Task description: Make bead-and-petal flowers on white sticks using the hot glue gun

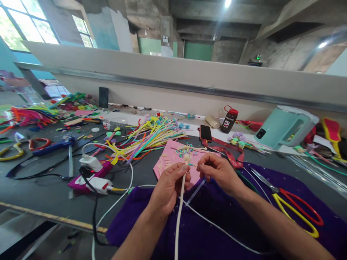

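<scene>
Between its thumb and fingers, my left hand (172, 186) pinches a cream pipe cleaner (179, 220) whose long stem runs down towards me. A small cream flower-like head (187, 157) tops the stem, just above the fingertips. To its right, apart from the stem, my right hand (217, 171) has its thumb and fingertips together; whatever they hold, if anything, is too small to make out. Behind both hands lies a pink sheet (169, 153) strewn with small cream and teal pieces (184, 148). Purple cloth (135, 211) spreads beneath my forearms.
Scissors (279, 189) lie open on the cloth at right. At left are a power strip (104, 169) with cables and a blue glue gun (55, 146). Bundled pipe cleaners (154, 137), a phone (205, 133), a dark bottle (229, 121) and a mint kettle (283, 126) stand or lie behind.
</scene>
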Demonstrator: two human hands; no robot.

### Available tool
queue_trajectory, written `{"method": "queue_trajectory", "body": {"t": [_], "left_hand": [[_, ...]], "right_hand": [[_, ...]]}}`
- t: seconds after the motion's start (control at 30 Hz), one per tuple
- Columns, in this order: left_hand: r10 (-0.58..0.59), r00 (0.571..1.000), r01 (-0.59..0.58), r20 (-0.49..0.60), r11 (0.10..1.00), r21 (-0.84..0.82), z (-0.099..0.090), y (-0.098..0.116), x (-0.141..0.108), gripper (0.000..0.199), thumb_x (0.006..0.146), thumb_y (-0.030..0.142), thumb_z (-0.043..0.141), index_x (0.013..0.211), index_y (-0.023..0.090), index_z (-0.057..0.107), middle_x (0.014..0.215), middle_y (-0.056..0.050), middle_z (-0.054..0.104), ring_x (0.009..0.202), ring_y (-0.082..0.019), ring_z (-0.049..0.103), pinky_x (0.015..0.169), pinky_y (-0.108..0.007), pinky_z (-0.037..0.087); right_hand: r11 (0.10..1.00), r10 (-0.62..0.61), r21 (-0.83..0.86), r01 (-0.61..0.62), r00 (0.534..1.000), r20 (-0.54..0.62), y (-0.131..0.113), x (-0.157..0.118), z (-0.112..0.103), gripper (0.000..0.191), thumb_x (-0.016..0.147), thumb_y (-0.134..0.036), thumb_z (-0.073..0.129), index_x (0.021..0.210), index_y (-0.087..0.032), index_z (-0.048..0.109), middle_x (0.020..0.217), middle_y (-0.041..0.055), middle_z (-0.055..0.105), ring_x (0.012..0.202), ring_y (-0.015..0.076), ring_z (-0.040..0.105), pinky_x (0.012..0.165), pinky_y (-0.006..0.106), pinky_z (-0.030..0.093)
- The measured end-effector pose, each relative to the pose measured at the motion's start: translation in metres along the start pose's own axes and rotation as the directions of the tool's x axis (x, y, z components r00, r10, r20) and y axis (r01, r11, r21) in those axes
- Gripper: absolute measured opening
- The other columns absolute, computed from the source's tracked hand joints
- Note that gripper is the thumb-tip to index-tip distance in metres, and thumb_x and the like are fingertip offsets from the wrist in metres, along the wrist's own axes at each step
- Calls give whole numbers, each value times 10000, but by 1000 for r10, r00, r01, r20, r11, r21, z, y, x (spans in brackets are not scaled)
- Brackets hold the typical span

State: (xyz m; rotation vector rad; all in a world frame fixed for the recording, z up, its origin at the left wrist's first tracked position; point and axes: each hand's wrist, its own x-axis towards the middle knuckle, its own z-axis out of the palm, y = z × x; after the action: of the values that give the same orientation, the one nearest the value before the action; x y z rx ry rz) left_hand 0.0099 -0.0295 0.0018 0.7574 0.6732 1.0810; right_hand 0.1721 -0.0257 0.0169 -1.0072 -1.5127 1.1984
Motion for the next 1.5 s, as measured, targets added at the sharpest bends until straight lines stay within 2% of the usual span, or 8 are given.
{"method": "queue_trajectory", "body": {"t": [0.13,0.3,0.43,0.67,0.87,1.13,1.3,1.5], "left_hand": [[2,999,-3,34,999,34,11,-2,20,164,680,283,629,721,127,600,578,4,572,457,-55,481,397,-148,328],[-65,998,65,-13,998,13,12,-16,37,175,651,251,651,772,131,614,602,-10,610,480,-73,538,404,-146,369],[-63,998,63,5,998,20,12,-23,34,189,658,277,658,760,123,614,631,-22,620,490,-74,548,409,-145,391],[16,1000,-14,-19,996,91,14,-25,28,253,635,337,677,753,120,623,621,-22,614,458,-72,537,353,-132,330],[39,999,-38,-8,989,145,15,-25,26,246,631,351,674,713,125,622,594,-19,619,440,-72,524,366,-152,336],[109,994,-111,22,970,217,14,-28,27,212,672,336,639,654,131,586,552,12,557,409,-48,459,371,-157,314],[105,993,-113,49,969,221,11,-28,28,206,703,330,611,644,137,567,519,28,522,377,-35,406,356,-160,267],[91,991,-104,96,984,145,9,-30,28,185,724,303,597,689,123,577,558,11,529,417,-38,424,362,-154,256]], "right_hand": [[988,1,154,10,997,-74,2,1,-6,141,737,-294,591,758,-167,534,680,4,586,542,101,551,411,176,382],[985,-6,168,40,981,-193,6,3,-11,149,698,-292,629,736,-156,581,560,-23,542,468,77,500,374,161,350],[979,26,203,8,986,-164,9,3,-12,163,690,-291,628,762,-151,584,583,-10,577,489,87,528,381,161,370],[998,32,64,-22,986,-162,11,2,-11,135,708,-289,603,728,-159,571,524,-38,506,430,66,438,372,167,308],[999,-9,-42,1,982,-186,13,1,-13,117,728,-276,564,713,-161,566,572,-24,521,469,79,463,410,181,325],[999,30,-31,-34,992,-124,12,-1,-12,153,735,-296,570,674,-156,565,511,-35,511,409,64,418,373,173,292],[969,159,188,-158,987,11,17,0,-14,194,728,-325,596,660,-147,560,507,-37,522,368,44,398,325,148,264],[855,196,451,-255,965,175,25,6,-18,164,693,-269,641,656,-119,586,562,-23,547,346,16,378,290,119,258]]}}
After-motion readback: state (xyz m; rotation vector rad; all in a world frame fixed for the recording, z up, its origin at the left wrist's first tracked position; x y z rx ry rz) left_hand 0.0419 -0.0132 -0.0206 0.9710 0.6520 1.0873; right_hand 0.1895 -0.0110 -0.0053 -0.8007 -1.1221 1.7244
